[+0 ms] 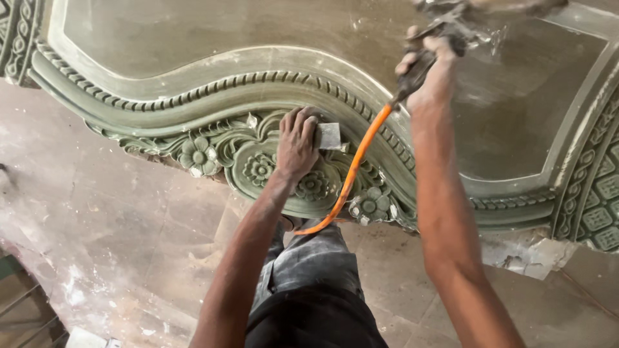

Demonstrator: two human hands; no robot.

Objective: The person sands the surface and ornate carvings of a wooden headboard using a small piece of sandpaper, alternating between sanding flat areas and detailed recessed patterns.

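While the person's grey trousers (309, 270) fill the near foreground above a dusty floor (116, 225), the left hand (297, 143) presses a small grey sanding pad (329, 136) against the carved floral centre of a green-primed wooden panel (213, 96). Farther up and well apart, the right hand (431, 71) clamps a dark tool handle (416, 72) trailing an orange hose (353, 169) across the carving.

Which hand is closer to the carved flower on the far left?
Left. The left hand rests on the carving a short way right of the carved flower; the right hand is far off, up by the spray tool.
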